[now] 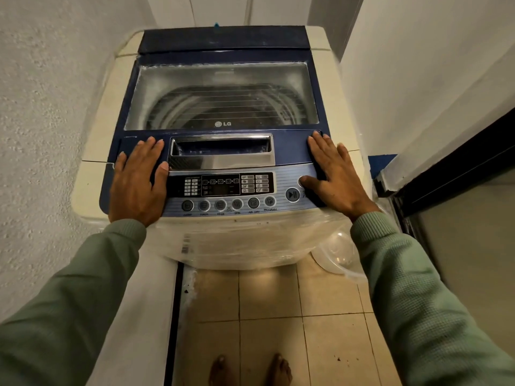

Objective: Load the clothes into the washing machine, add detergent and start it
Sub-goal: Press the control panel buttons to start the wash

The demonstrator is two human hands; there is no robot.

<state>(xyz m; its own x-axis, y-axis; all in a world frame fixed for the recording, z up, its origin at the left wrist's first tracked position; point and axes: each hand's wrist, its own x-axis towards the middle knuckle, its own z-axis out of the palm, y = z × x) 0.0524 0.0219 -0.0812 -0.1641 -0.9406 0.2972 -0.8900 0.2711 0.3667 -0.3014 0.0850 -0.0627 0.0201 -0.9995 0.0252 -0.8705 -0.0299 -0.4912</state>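
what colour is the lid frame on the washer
Dark blue lid frame around a clear window, seen in the head view.

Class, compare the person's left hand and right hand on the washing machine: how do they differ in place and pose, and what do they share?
The left hand lies at the left end of the control panel; the right hand at its right end. The left thumb rests beside the display; the right thumb reaches just above the start/pause button. Both lie flat, fingers straight, holding nothing, in green sleeves.
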